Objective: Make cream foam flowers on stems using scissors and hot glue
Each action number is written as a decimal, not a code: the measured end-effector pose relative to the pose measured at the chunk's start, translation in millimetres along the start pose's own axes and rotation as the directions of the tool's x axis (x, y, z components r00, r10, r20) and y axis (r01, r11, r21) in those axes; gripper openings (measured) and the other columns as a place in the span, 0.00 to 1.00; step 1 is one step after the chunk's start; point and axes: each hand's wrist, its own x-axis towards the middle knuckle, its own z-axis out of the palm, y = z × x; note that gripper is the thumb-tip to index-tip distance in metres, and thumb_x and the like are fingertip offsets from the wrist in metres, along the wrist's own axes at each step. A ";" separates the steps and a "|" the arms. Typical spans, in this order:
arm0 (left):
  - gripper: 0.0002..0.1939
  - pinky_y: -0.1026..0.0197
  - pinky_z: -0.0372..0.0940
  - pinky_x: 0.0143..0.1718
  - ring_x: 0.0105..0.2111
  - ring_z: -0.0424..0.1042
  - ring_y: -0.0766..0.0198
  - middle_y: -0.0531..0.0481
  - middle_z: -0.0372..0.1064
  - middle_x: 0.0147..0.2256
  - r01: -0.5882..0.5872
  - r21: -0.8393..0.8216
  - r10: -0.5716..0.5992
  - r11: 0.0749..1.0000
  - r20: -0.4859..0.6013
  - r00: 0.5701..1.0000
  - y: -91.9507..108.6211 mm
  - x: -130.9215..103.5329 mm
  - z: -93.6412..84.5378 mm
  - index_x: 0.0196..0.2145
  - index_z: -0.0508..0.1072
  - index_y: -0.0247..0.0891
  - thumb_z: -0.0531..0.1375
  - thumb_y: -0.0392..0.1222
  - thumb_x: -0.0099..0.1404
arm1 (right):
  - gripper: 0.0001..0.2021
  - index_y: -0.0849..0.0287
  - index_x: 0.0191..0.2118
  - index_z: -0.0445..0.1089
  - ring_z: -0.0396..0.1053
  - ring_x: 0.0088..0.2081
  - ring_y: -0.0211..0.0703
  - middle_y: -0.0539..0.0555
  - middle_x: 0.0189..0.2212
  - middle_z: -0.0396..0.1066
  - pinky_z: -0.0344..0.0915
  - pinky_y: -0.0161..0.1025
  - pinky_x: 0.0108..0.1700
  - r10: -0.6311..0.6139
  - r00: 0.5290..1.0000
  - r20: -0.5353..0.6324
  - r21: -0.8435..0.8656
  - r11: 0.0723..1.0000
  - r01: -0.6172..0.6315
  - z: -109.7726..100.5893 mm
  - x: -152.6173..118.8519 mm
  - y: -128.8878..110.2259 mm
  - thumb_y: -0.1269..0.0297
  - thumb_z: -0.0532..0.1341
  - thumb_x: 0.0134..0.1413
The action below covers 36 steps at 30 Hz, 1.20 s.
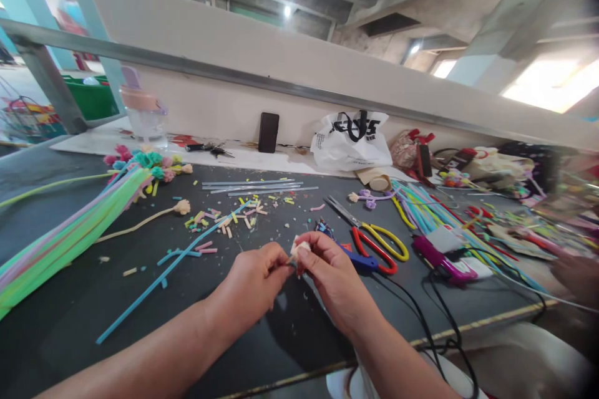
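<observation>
Above the table my right hand (330,271) is closed on a small cream fluffy flower-like piece (301,248). My left hand (264,274) meets it, thumb and fingers pinched at the lower side of that piece; what exactly it grips is mostly hidden. Just beyond my right hand lie scissors (358,224) with one red and one yellow handle, blades pointing away to the left. A blue-handled tool (360,260) with a dark cord sits partly behind that hand. To the left, a long light-blue straw-like strip (173,268) lies diagonally among short cut pastel pieces (224,221).
Bundled green and purple stems with fluffy flower heads (150,162) lie left. Clear tubes (262,186), a phone (268,133), a white bag (350,140) and a lidded cup (143,109) are farther back. A magenta corded device (440,259) and another person's hand (578,274) are right.
</observation>
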 end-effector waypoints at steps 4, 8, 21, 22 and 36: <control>0.09 0.71 0.51 0.08 0.10 0.60 0.72 0.58 0.65 0.20 0.193 -0.291 -0.162 0.937 0.128 0.979 -0.3 4.9 1.8 0.32 0.62 0.39 0.54 0.47 0.58 | 0.11 0.58 0.36 0.67 0.60 0.28 0.35 0.47 0.28 0.63 0.58 0.35 0.33 0.011 1.000 0.022 0.016 1.000 -0.011 -0.3 0.8 3.1 0.59 0.64 0.49; 0.12 0.72 0.53 0.07 0.10 0.60 0.74 0.58 0.65 0.20 0.194 -0.388 -0.145 0.901 0.153 0.978 1.0 6.6 2.0 0.32 0.63 0.38 0.56 0.49 0.57 | 0.10 0.58 0.36 0.66 0.61 0.28 0.36 0.47 0.27 0.63 0.59 0.35 0.33 0.002 0.999 0.041 0.018 1.000 -0.002 0.0 0.7 6.0 0.60 0.64 0.49; 0.11 0.73 0.51 0.06 0.09 0.60 0.73 0.59 0.61 0.17 0.169 -0.375 -0.140 0.911 0.103 0.985 -0.2 5.5 1.1 0.30 0.64 0.37 0.56 0.49 0.58 | 0.13 0.55 0.37 0.63 0.63 0.32 0.37 0.47 0.30 0.64 0.60 0.35 0.35 0.010 0.999 0.050 0.114 0.993 -0.016 3.3 -2.1 4.1 0.61 0.66 0.46; 0.11 0.73 0.51 0.06 0.09 0.60 0.73 0.60 0.61 0.17 0.165 -0.364 -0.138 0.917 0.099 0.985 0.3 5.0 0.9 0.30 0.64 0.38 0.56 0.49 0.58 | 0.15 0.55 0.38 0.63 0.63 0.34 0.38 0.48 0.32 0.64 0.60 0.35 0.36 0.008 0.998 0.054 0.116 0.993 -0.014 2.2 -2.4 2.9 0.61 0.66 0.45; 0.07 0.74 0.50 0.09 0.10 0.60 0.74 0.61 0.59 0.16 0.114 -0.222 -0.097 0.968 0.083 0.992 5.9 -1.1 -3.4 0.31 0.68 0.39 0.54 0.43 0.59 | 0.15 0.56 0.38 0.67 0.63 0.33 0.37 0.47 0.30 0.66 0.58 0.34 0.35 0.064 0.976 0.208 -0.021 0.998 -0.061 -9.5 -5.3 -9.0 0.63 0.68 0.43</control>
